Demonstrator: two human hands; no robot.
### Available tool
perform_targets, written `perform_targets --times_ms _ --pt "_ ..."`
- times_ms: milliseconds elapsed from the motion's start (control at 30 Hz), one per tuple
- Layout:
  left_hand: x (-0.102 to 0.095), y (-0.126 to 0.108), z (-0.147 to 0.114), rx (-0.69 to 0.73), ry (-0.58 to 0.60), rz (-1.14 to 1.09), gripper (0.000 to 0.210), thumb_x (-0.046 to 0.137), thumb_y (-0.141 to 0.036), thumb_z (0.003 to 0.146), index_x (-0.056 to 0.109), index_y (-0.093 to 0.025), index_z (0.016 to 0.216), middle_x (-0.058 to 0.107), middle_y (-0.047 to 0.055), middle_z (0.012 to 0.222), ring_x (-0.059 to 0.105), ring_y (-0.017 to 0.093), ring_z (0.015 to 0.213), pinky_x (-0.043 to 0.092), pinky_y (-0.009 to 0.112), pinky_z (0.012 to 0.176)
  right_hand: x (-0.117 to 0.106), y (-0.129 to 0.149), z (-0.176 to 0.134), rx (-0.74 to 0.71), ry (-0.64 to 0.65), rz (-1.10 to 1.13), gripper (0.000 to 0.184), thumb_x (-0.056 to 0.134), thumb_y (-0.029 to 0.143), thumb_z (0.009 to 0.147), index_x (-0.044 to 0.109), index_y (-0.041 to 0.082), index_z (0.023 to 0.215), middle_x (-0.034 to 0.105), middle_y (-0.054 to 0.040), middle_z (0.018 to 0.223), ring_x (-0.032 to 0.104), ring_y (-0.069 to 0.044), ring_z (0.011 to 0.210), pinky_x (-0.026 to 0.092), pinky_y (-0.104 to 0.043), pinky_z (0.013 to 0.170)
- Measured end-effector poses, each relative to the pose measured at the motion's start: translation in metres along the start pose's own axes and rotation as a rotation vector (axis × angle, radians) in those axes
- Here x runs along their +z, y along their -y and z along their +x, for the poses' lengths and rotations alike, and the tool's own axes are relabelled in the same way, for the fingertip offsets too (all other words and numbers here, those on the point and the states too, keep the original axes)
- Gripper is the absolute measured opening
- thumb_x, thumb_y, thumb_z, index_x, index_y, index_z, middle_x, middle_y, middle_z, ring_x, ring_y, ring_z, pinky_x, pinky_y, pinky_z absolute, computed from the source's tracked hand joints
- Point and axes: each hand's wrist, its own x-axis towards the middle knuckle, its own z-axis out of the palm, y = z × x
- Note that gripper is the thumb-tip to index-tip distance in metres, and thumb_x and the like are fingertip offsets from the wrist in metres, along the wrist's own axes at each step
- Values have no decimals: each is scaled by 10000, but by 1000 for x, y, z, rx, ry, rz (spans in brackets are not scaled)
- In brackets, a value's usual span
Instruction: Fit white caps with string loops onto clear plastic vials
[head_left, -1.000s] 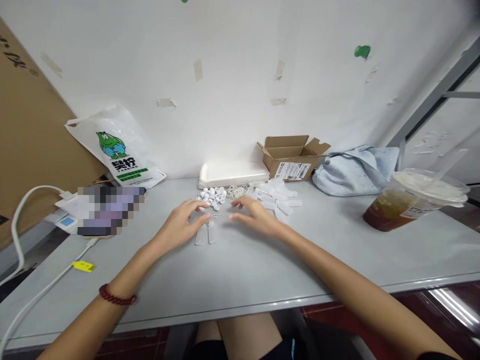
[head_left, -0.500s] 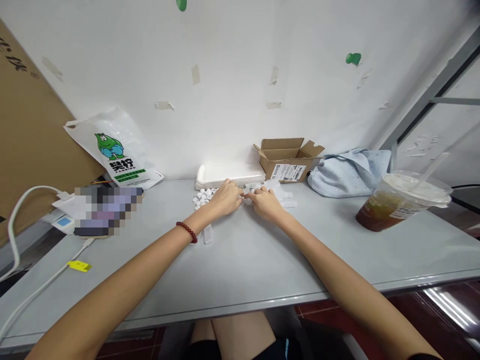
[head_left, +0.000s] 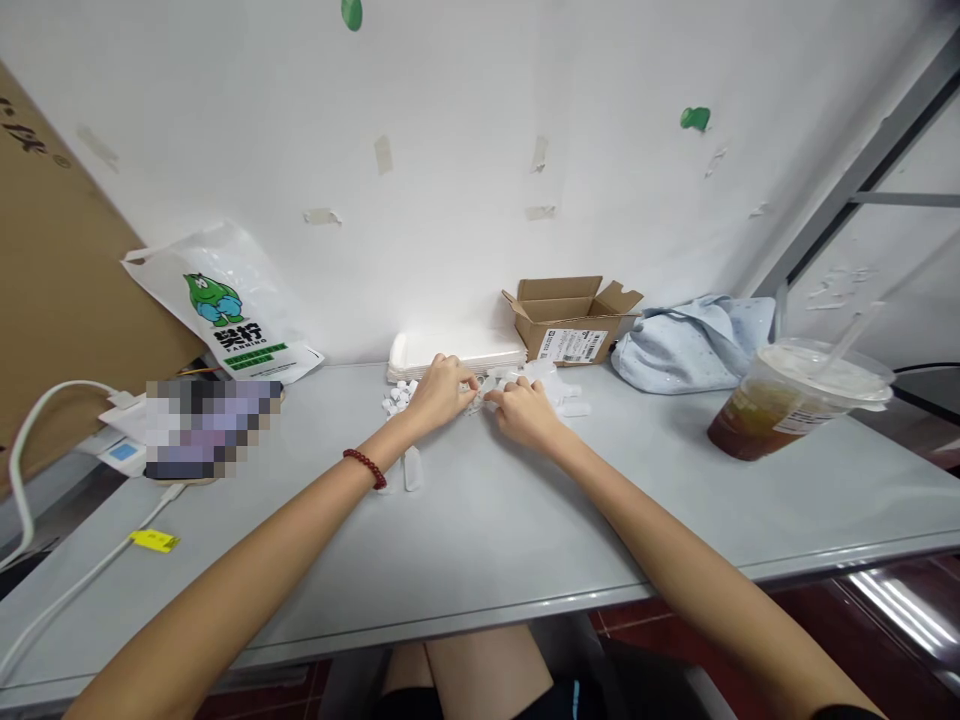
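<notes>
Head view: both arms stretch out over a grey table point(head_left: 480, 540) toward its far side. The left hand point(head_left: 441, 392) and the right hand point(head_left: 525, 412) meet knuckle to knuckle over a scatter of small white plastic pieces, fingers curled in toward each other. Something small and pale sits between the fingertips at the meeting point, but whether either hand actually grips it cannot be told. A red bead bracelet point(head_left: 365, 466) rings the left wrist.

The small white caps point(head_left: 396, 397) lie just left of the left hand, and clear plastic tubes point(head_left: 564, 392) lie just beyond and right of the right hand. Two more tubes point(head_left: 411, 468) rest under the left forearm, nearer the person.

Behind the hands, a stack of white trays point(head_left: 457, 350) stands against the wall, with an open cardboard box point(head_left: 570, 320) just beside it and a pale blue cloth bag point(head_left: 694, 345) further right. A lidded iced drink cup point(head_left: 799, 400) with a straw stands well apart on the right, near that table edge. On the left are a printed plastic bag point(head_left: 225, 305), a blurred device and a white cable point(head_left: 82, 580) with a yellow tag point(head_left: 154, 540). The broad near strip of table along the front edge lies bare between the forearms.
</notes>
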Motion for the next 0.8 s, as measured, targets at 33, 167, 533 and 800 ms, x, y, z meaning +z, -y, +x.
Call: perform_targets --times_ms 33,167,533,800 --pt "-2 0 1 -18 -17 -38 139 563 -193 758 701 -183 743 615 79 828 496 244 907 432 360 799 1 1 0 2 -8 0 373 370 201 859 609 204 1145 632 -155 1013 503 -304 1004 337 -405 792" --pt "-14 0 5 -129 -103 -247 86 609 -218 713 686 -181 702 672 39 812 564 192 824 436 313 770 3 2 0 -4 -27 -29 364 336 299 896 624 203 1098 623 -155 1009 506 -302 993 335 -429 802" --pt "-34 26 -56 -536 -351 -668 220 692 -344 652 679 -150 754 691 48 776 610 168 713 451 274 645 2 3 -1 14 -20 -1 368 363 375 913 638 167 1040 652 -162 985 535 -307 990 327 -418 819" --pt "-33 24 -62 -708 -349 -1051 260 775 -226 551 644 -122 751 668 32 648 597 117 617 461 235 610 -2 -5 0 135 -214 419 244 473 289 860 645 189 1001 672 -58 769 578 -192 754 358 -298 717"
